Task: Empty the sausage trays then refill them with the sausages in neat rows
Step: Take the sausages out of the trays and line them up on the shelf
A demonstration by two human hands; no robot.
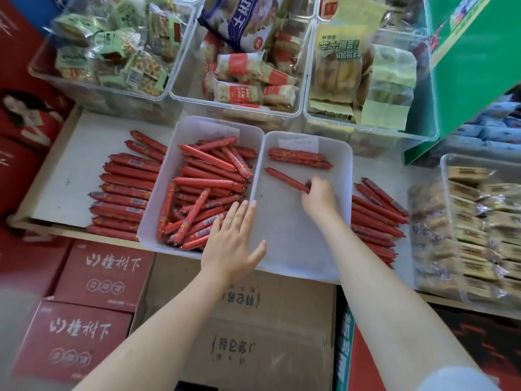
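Note:
Two white trays stand side by side on the shelf. The left tray [153,218] holds a jumbled heap of red sausages [203,190]. The right tray [332,249] is mostly bare, with a short row of sausages [298,158] laid across its far end. My right hand [320,197] grips one end of a single sausage [286,178] lying slantwise in the right tray. Over the near rim where the two trays meet, my left hand [234,244] lies flat with straight fingers and holds nothing.
Loose sausages lie in rows on the shelf left [124,193] and right [375,218] of the trays. Clear bins of wrapped snacks [239,77] stand behind, another bin [479,230] at the right. Cardboard boxes [236,320] are stacked below the shelf edge.

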